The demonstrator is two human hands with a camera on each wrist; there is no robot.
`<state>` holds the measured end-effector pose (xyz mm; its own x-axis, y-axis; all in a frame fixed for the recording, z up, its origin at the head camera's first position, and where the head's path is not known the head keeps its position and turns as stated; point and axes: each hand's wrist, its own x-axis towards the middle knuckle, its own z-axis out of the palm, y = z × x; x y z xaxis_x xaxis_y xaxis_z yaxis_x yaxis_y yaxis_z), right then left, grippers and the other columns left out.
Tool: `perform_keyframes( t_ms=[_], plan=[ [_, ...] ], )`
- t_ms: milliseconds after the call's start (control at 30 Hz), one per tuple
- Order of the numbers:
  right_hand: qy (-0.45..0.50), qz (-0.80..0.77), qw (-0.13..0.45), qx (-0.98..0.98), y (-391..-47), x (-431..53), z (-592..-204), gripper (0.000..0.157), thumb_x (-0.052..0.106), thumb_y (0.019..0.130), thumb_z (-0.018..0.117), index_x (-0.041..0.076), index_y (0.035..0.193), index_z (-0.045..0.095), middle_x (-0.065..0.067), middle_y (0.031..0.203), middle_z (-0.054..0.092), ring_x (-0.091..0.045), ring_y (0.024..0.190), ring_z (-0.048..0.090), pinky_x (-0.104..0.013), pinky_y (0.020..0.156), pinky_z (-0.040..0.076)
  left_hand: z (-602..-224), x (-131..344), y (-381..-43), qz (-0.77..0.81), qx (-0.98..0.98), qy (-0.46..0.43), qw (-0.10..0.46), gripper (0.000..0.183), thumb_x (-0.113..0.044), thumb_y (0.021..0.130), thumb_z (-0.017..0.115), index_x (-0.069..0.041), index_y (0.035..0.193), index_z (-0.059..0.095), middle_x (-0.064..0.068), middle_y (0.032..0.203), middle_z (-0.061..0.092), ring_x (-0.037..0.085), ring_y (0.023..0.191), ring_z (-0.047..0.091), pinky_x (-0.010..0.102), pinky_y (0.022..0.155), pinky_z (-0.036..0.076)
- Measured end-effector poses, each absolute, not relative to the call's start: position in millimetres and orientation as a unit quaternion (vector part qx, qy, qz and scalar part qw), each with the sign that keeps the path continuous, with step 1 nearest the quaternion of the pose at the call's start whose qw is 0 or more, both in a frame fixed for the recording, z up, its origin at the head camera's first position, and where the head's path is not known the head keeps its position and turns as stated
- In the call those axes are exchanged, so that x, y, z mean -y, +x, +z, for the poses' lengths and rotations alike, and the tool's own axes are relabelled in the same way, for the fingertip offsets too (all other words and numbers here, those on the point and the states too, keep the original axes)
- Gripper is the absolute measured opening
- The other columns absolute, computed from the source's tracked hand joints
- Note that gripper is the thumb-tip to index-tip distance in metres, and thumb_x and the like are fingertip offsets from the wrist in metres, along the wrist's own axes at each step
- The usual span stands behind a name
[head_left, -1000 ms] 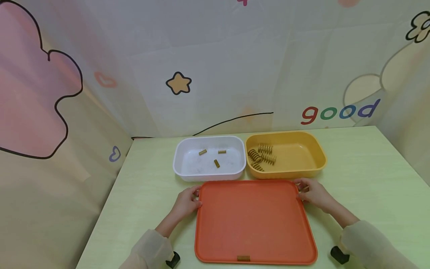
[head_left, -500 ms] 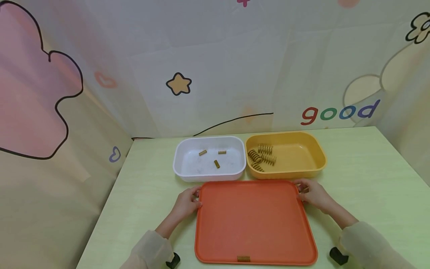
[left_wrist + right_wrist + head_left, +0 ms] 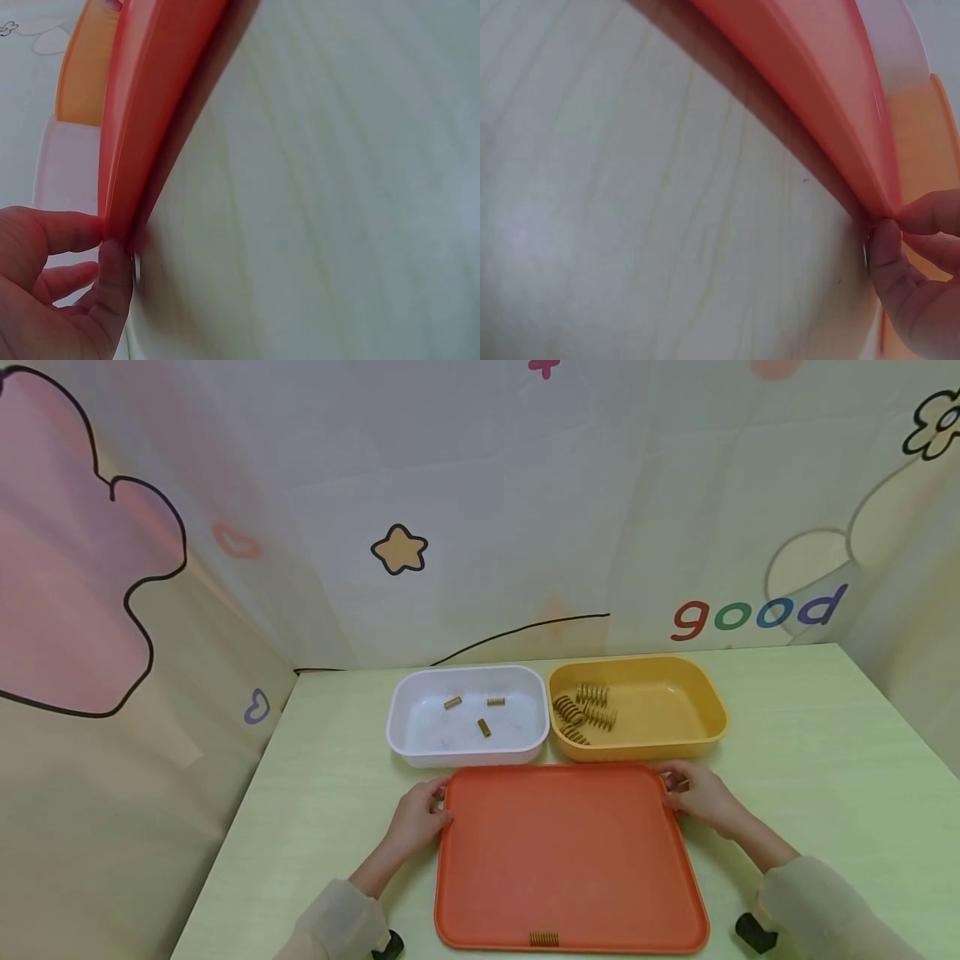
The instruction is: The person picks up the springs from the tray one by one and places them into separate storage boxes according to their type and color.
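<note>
A flat orange tray (image 3: pixel 570 852) lies on the table in the head view, a single coil spring (image 3: pixel 543 939) resting along its near rim. My left hand (image 3: pixel 415 816) holds the tray's edge near the far left corner; in the left wrist view the thumb and fingers (image 3: pixel 75 231) meet at that edge. At the far right corner my right hand (image 3: pixel 703 796) grips the opposite edge, its thumb (image 3: pixel 887 244) and fingertips pinching the rim in the right wrist view. The other fingers are partly hidden behind the edge.
Just beyond the tray, a white bin (image 3: pixel 442 745) holds three small springs (image 3: pixel 484 727). Beside it on the right stands a yellow bin (image 3: pixel 667 710) with several larger springs (image 3: pixel 594 695) at its left end. A printed cloth (image 3: pixel 480 527) hangs behind the pale green table (image 3: pixel 810 727).
</note>
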<state>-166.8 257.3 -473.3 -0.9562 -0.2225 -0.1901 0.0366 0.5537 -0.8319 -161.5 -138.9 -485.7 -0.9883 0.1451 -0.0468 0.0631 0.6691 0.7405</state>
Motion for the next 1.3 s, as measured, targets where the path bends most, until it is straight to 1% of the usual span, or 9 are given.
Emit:
perform_keyframes(
  t_ms=[200,500,867,1067,1133,1300],
  plan=[
    [-0.056,-0.469,0.139,-0.870,-167.0,-257.7,-473.6,0.044,-0.005,0.075,0.055,-0.011,0.118,0.045,-0.017,0.089,0.050,-0.017,0.074,0.051,-0.026,0.055,0.048,-487.1,138.8,-159.9,0.416,-0.907,0.047,0.041,0.044,0.003,0.072,0.061,0.003,0.115,0.054,0.015,0.094,0.055,0.013,0.064,0.054,0.020,0.056,0.045],
    [-0.053,-0.470,0.141,-0.870,-166.8,-257.7,-473.6,0.044,-0.005,0.075,0.055,-0.010,0.117,0.045,-0.017,0.090,0.049,-0.017,0.075,0.050,-0.026,0.055,0.048,-486.2,139.5,-156.4,0.437,-0.898,0.047,0.011,0.036,0.004,0.070,0.062,0.002,0.107,0.059,0.015,0.095,0.057,0.016,0.066,0.058,0.019,0.057,0.046],
    [-0.052,-0.470,0.141,-0.870,-166.6,-257.1,-472.8,0.045,-0.005,0.074,0.055,-0.011,0.117,0.045,-0.016,0.088,0.049,-0.017,0.074,0.050,-0.026,0.054,0.047,-485.3,139.2,-152.4,0.455,-0.889,0.052,0.007,0.032,0.004,0.071,0.061,0.000,0.103,0.061,0.014,0.093,0.058,0.016,0.068,0.058,0.019,0.056,0.046],
    [-0.053,-0.465,0.139,-0.873,-166.1,-256.7,-472.3,0.044,-0.005,0.074,0.055,-0.010,0.117,0.046,-0.015,0.088,0.049,-0.017,0.074,0.051,-0.027,0.054,0.047,-484.6,136.4,-149.4,0.456,-0.887,0.068,-0.005,0.031,0.006,0.070,0.061,0.001,0.101,0.061,0.015,0.092,0.058,0.017,0.067,0.056,0.018,0.057,0.045],
    [-0.054,-0.463,0.139,-0.874,-166.0,-256.6,-471.8,0.043,-0.005,0.074,0.055,-0.010,0.117,0.046,-0.016,0.088,0.050,-0.018,0.074,0.051,-0.027,0.054,0.047,-483.7,135.1,-148.3,0.457,-0.886,0.074,-0.007,0.030,0.006,0.071,0.062,0.002,0.101,0.061,0.015,0.091,0.059,0.017,0.067,0.057,0.018,0.057,0.045],
    [-0.055,-0.465,0.138,-0.873,-166.3,-256.9,-472.1,0.043,-0.005,0.075,0.055,-0.011,0.117,0.046,-0.017,0.089,0.050,-0.018,0.074,0.051,-0.027,0.053,0.047,-481.7,131.9,-146.9,0.458,-0.885,0.080,0.007,0.033,0.006,0.072,0.060,0.001,0.105,0.059,0.013,0.089,0.060,0.014,0.066,0.055,0.017,0.058,0.045]
  ],
)
